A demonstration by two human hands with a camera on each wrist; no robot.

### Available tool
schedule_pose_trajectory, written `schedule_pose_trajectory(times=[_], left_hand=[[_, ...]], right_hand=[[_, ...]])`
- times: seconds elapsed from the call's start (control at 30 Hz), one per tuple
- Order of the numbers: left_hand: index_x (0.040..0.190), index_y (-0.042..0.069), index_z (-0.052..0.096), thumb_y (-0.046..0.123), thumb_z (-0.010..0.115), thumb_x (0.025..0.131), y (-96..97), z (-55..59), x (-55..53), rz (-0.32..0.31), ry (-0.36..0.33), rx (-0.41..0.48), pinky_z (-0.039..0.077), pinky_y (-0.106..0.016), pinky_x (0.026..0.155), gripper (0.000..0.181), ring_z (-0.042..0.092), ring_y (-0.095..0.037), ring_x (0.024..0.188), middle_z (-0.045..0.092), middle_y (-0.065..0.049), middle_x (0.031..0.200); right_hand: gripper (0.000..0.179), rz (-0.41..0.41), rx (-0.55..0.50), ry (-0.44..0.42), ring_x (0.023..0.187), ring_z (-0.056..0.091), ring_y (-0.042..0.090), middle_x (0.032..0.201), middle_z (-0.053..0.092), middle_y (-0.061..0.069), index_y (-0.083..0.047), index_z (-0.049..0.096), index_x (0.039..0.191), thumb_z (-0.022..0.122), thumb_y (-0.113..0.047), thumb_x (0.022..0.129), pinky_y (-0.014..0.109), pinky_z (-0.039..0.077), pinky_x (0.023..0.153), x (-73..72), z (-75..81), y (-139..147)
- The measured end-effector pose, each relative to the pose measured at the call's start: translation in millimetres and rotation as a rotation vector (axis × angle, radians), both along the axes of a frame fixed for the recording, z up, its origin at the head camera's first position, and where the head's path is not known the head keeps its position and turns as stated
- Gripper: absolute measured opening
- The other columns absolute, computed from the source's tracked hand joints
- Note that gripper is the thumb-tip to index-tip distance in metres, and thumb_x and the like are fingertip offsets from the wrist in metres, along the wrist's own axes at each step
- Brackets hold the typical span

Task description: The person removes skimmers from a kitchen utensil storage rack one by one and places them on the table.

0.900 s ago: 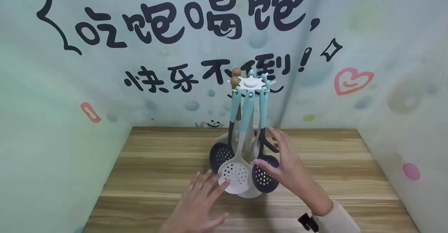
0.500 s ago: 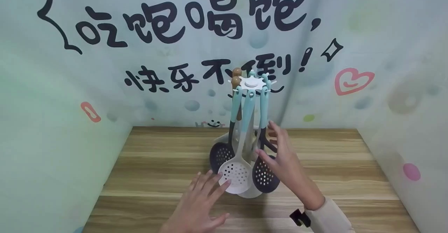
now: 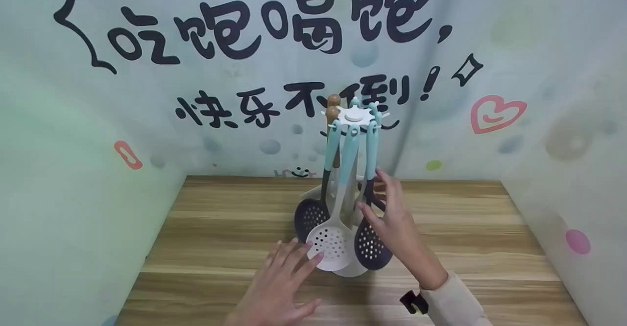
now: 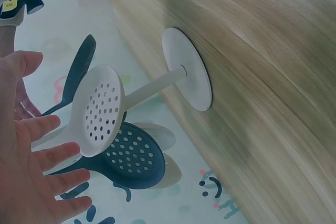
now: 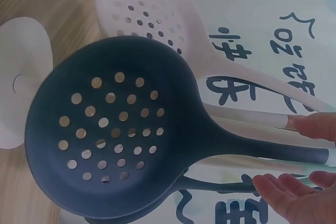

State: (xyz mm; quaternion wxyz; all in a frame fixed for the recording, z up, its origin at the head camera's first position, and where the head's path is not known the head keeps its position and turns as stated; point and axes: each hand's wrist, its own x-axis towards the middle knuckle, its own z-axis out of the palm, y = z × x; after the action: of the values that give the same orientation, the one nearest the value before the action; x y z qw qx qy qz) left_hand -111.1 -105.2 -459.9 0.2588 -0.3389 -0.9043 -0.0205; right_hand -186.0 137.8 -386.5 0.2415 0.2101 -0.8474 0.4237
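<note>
A white rotating utensil rack (image 3: pixel 353 116) stands upright with several turquoise-handled utensils hanging from it. At its front hangs a white skimmer (image 3: pixel 329 262), and to its right a dark skimmer (image 3: pixel 363 257). My right hand (image 3: pixel 399 221) is at the right dark skimmer's handle, thumb on one side and fingers on the other. A gap shows between them and the handle in the right wrist view. My left hand (image 3: pixel 274 287) is spread, palm towards the rack, fingertips close to the white skimmer's bowl; whether they touch it cannot be told.
Another dark skimmer (image 3: pixel 303 223) hangs on the rack's left. Brown knobs (image 3: pixel 333 114) show at its top. The round white base (image 4: pixel 197 90) rests on the wood-grain table (image 3: pixel 220 228). Behind hangs a printed cloth backdrop (image 3: pixel 245 140).
My right hand has moved up and slightly left, from beside the right dark skimmer's bowl to its handle. The left hand stays almost in place.
</note>
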Motion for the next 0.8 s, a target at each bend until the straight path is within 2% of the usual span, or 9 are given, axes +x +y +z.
schedule_pose_trajectory(times=[0.13,0.17,0.23,0.4,0.43,0.5,0.6,0.67,0.8], left_hand=[[0.138,0.024,0.045,0.067,0.053,0.077,-0.6,-0.5,0.0,-0.003,0.005,-0.001,-0.010,-0.035,0.117,0.075,0.044,-0.028,0.127,0.046,-0.005,0.140],[0.138,0.023,0.045,0.067,0.051,0.078,-0.8,-0.6,-0.2,-0.003,0.011,-0.003,-0.004,-0.037,0.118,0.074,0.044,-0.028,0.127,0.046,-0.005,0.139],[0.137,0.023,0.045,0.068,0.048,0.079,-1.0,-1.2,-0.5,-0.006,0.019,0.000,-0.003,-0.037,0.119,0.073,0.045,-0.028,0.126,0.047,-0.006,0.139],[0.136,0.023,0.047,0.067,0.050,0.078,-1.4,-2.2,-0.8,-0.009,0.029,0.010,-0.003,-0.036,0.119,0.073,0.045,-0.028,0.126,0.048,-0.006,0.138],[0.136,0.023,0.047,0.067,0.051,0.078,-1.4,-2.1,-0.6,-0.007,0.026,0.011,0.000,-0.037,0.119,0.073,0.045,-0.028,0.126,0.047,-0.005,0.138],[0.136,0.023,0.046,0.068,0.051,0.078,-1.5,-2.2,-0.5,-0.001,0.018,0.006,0.015,-0.042,0.117,0.074,0.044,-0.028,0.127,0.047,-0.005,0.138],[0.137,0.023,0.045,0.068,0.050,0.079,-1.6,-2.0,-0.2,0.006,-0.002,-0.006,0.033,-0.047,0.108,0.074,0.043,-0.028,0.127,0.046,-0.005,0.140],[0.138,0.023,0.044,0.068,0.049,0.079,-1.7,-1.9,-0.4,0.006,-0.015,-0.013,0.037,-0.049,0.104,0.074,0.043,-0.029,0.128,0.045,-0.005,0.140],[0.139,0.023,0.043,0.067,0.049,0.080,-2.1,-1.8,-0.4,0.009,-0.040,-0.019,0.036,-0.049,0.106,0.074,0.042,-0.030,0.129,0.044,-0.005,0.141]], right_hand=[[0.064,-0.026,0.005,-0.013,0.103,0.056,0.027,0.118,0.046,0.019,0.003,0.030,0.137,0.065,-0.003,0.084,0.033,0.055,0.085,-1.6,-1.5,-0.7],[0.063,-0.031,0.005,-0.019,0.102,0.056,0.027,0.117,0.046,0.019,0.003,0.030,0.136,0.065,-0.004,0.084,0.033,0.055,0.085,-2.0,-1.8,-0.9],[0.062,-0.043,0.010,-0.034,0.101,0.056,0.026,0.116,0.046,0.018,0.002,0.031,0.136,0.065,-0.005,0.085,0.034,0.055,0.084,-2.5,-2.2,-1.2],[0.058,-0.043,0.004,-0.046,0.099,0.057,0.025,0.115,0.047,0.016,0.002,0.031,0.135,0.063,-0.004,0.086,0.035,0.055,0.085,-3.8,-4.2,-2.1],[0.058,-0.039,0.000,-0.046,0.099,0.057,0.025,0.114,0.047,0.016,0.002,0.032,0.134,0.062,-0.003,0.086,0.036,0.055,0.085,-4.2,-4.7,-2.3],[0.056,-0.029,-0.011,-0.050,0.098,0.057,0.024,0.113,0.047,0.015,0.002,0.032,0.134,0.062,-0.002,0.086,0.036,0.055,0.086,-5.0,-5.6,-2.5],[0.054,-0.018,-0.025,-0.058,0.097,0.057,0.023,0.112,0.048,0.015,0.002,0.032,0.133,0.060,0.000,0.087,0.036,0.055,0.086,-6.1,-7.2,-2.4],[0.052,-0.014,-0.031,-0.061,0.096,0.057,0.023,0.111,0.049,0.015,0.003,0.033,0.132,0.059,0.001,0.087,0.035,0.055,0.085,-6.7,-8.1,-2.2],[0.048,-0.016,-0.029,-0.055,0.094,0.058,0.022,0.109,0.050,0.015,0.003,0.034,0.129,0.058,0.002,0.087,0.032,0.055,0.083,-7.3,-9.6,-1.8]])
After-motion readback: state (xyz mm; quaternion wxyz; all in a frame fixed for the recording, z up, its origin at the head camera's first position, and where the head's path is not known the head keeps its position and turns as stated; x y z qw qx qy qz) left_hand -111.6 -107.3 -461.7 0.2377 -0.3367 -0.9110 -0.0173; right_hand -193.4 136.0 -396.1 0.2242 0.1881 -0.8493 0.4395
